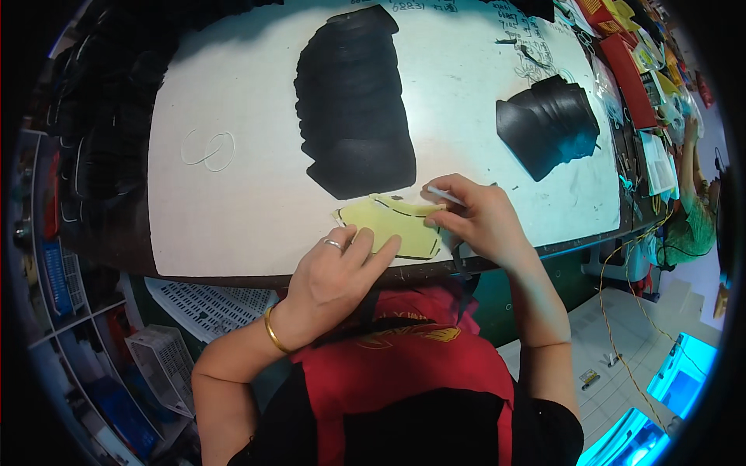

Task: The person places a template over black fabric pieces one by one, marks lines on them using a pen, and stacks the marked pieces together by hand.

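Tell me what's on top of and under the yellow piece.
On the yellow piece rest fingers of the left hand; the right hand has its thumb at the right end. Underneath, only a thin dark edge shows along the bottom; the rest is covered.

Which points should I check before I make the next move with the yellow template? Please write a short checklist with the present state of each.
1. Left hand steadies the yellow template: ok, its fingers rest on it.
2. Right hand has the white pen-like stick: ok, held in the fingers.
3. Stick's tip off the template: cannot tell from this view.
4. Smaller black stack away from both hands: ok, it lies farther off at the right.
5. Larger black stack apart from the template: cannot tell, their edges are very close.
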{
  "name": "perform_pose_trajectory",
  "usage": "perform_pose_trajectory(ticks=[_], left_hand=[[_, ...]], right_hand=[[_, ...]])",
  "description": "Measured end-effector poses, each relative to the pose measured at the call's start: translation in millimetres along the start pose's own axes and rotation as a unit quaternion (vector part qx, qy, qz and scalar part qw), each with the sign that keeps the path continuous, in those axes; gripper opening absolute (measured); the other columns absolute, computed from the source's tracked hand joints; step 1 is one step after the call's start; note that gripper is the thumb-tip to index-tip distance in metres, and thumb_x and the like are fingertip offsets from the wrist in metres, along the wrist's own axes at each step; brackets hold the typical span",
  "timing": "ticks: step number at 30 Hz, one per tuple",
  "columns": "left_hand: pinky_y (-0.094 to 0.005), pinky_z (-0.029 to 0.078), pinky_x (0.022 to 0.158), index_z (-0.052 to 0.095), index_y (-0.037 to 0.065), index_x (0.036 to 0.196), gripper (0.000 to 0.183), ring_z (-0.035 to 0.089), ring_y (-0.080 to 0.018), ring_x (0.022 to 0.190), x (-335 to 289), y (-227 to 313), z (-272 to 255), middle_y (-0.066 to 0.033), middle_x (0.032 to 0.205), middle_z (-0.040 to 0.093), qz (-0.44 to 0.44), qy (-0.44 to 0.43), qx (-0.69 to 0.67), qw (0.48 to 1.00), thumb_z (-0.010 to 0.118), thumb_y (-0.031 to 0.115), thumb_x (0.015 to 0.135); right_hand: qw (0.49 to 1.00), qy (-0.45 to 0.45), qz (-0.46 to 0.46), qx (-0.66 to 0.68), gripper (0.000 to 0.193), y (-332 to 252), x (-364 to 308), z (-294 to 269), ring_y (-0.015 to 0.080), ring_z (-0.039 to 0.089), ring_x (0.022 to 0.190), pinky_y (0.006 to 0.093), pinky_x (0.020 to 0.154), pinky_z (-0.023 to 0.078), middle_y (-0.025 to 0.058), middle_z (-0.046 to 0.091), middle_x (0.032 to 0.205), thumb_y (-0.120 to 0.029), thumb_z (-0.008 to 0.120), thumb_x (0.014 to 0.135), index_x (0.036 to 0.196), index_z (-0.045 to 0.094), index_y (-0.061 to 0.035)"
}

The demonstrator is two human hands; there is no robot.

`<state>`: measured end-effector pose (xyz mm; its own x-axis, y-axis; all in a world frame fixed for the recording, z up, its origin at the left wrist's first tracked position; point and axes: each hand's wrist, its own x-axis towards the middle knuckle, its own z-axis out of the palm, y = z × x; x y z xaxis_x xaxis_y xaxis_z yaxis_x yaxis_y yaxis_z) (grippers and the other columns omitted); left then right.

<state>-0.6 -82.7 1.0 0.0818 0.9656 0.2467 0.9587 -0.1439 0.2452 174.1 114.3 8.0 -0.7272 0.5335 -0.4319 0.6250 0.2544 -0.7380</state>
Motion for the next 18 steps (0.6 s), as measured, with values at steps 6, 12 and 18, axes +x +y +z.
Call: perform_pose_trajectory(ticks=[6,12,18], left_hand=[[-0.0364,0.059,0.083,0.072,0.007,0.123,0.043,0.065,-0.0311,0.096,0.1,7.5,0.7,-0.0125,0.108,0.064,0.033,-0.007,0.043,0.999,0.063,0.009,0.081],[-0.0402,0.055,0.094,0.068,-0.005,0.121,0.040,0.065,-0.0346,0.105,-6.3,28.3,19.8,-0.0229,0.114,0.063,0.076,0.005,0.098,0.992,0.059,0.014,0.086],[-0.0443,0.054,0.100,0.063,-0.003,0.133,0.049,0.064,-0.0417,0.114,-15.8,32.5,29.2,-0.0260,0.118,0.063,0.079,0.027,0.075,0.994,0.052,0.023,0.094]], right_hand=[[0.968,0.165,-0.154,-0.114,0.018,6.1,-10.6,0.1,0.0253,0.076,0.081,0.0330,0.071,0.058,0.0138,0.076,0.096,-0.008,0.072,0.093,0.110,0.072,-0.0023],[0.885,0.272,-0.311,-0.215,0.028,-29.1,-6.2,-6.8,0.0312,0.068,0.068,0.0435,0.063,0.052,0.0104,0.067,0.076,-0.029,0.058,0.103,0.088,0.069,-0.0079],[0.930,-0.081,-0.297,-0.200,0.021,-68.0,25.8,39.5,0.0276,0.068,0.067,0.0423,0.063,0.052,0.0096,0.068,0.075,-0.026,0.064,0.101,0.091,0.070,-0.0079]])
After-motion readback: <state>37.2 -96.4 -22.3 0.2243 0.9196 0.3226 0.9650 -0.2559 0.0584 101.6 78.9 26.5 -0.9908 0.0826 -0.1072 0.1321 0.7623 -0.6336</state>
